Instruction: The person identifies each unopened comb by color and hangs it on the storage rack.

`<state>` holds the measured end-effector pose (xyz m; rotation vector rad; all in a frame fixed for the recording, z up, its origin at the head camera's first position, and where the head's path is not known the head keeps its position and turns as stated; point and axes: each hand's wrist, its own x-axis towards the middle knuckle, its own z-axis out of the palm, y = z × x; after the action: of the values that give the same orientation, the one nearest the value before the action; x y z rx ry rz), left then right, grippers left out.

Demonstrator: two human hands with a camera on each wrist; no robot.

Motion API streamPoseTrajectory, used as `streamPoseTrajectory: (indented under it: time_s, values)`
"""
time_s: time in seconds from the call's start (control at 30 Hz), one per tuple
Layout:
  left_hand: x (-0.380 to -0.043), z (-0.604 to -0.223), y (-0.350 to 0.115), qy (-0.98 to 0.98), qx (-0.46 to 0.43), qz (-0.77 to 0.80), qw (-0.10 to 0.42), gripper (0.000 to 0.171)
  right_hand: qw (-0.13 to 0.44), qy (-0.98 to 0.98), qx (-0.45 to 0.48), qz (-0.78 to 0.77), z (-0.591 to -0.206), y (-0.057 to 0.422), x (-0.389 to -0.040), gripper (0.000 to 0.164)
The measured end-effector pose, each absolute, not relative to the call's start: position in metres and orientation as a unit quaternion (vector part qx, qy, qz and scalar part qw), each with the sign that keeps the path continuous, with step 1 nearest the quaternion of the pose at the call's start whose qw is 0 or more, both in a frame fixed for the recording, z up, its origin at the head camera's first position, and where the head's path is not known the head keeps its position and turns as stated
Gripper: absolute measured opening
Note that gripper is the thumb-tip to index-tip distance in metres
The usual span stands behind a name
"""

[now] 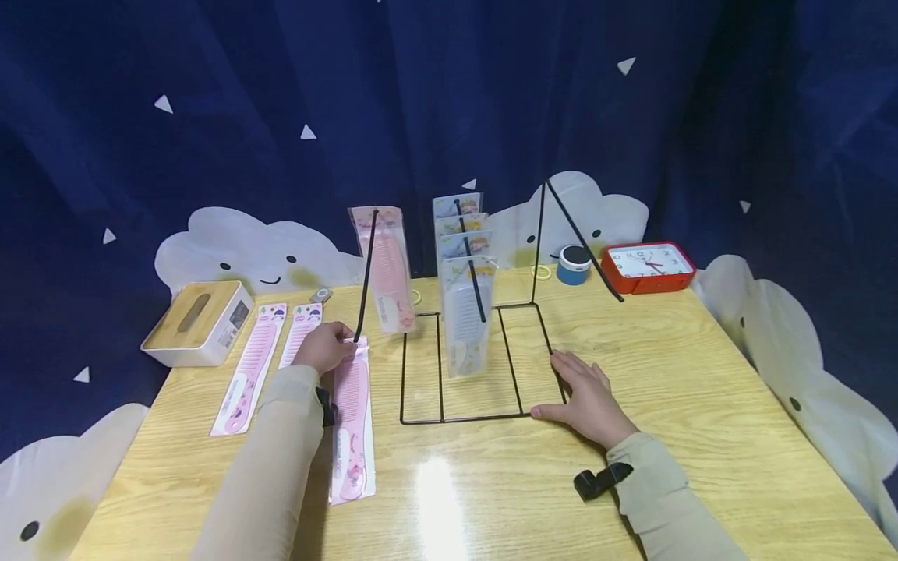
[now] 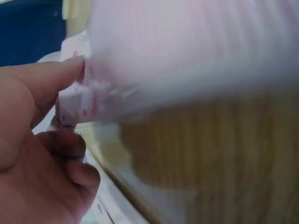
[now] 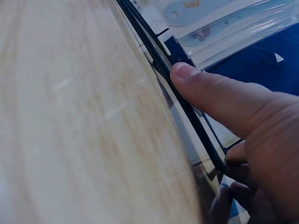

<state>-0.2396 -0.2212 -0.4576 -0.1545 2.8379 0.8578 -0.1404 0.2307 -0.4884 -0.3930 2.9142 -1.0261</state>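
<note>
My left hand (image 1: 324, 348) pinches the top end of a packaged pink comb (image 1: 352, 421), close to the front tip of the left hook (image 1: 366, 280) of a black wire rack (image 1: 463, 421). Whether the hook passes through the card's hole cannot be told. In the left wrist view the comb's pack (image 2: 74, 105) is blurred. My right hand (image 1: 585, 397) rests at the rack's front right corner, its thumb against the front wire (image 3: 196, 121). One packaged pink comb (image 1: 391, 273) hangs on the left hook. Several packaged pale blue combs (image 1: 468, 312) hang on the middle hook.
Two more packaged pink combs (image 1: 254, 358) lie left of my left hand, beside a white tissue box with a wooden lid (image 1: 206, 323). Behind the rack's right side stand a small blue jar-like object (image 1: 574, 269) and a red clock (image 1: 648, 266). The right hook (image 1: 582, 238) holds nothing.
</note>
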Motion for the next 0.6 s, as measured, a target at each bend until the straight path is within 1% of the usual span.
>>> streamPoseTrajectory:
  time_s: [0.07,0.13,0.3,0.43,0.5,0.6]
  values:
    - [-0.236,-0.451,-0.222,0.948,-0.053,0.302,0.083,0.018,0.016,0.936,-0.126,-0.329,-0.488,0.232,-0.140,0.107]
    - [-0.232,-0.443,-0.224,0.944,-0.047,0.320,0.070,0.016,0.017,0.936,-0.126,-0.328,-0.488,0.232,-0.141,0.107]
    - [-0.217,-0.418,-0.223,0.923,-0.022,0.385,0.006,0.022,0.012,0.935,-0.124,-0.333,-0.488,0.231,-0.143,0.107]
    - [-0.199,-0.399,-0.214,0.881,-0.027,0.470,-0.043,0.029,0.013,0.934,-0.122,-0.335,-0.488,0.231,-0.142,0.106]
    - [-0.189,-0.391,-0.208,0.852,-0.028,0.521,-0.051,0.032,0.014,0.935,-0.121,-0.334,-0.488,0.231,-0.141,0.106]
    - [-0.171,-0.380,-0.199,0.793,-0.017,0.607,-0.051,0.029,0.011,0.936,-0.121,-0.331,-0.487,0.231,-0.140,0.106]
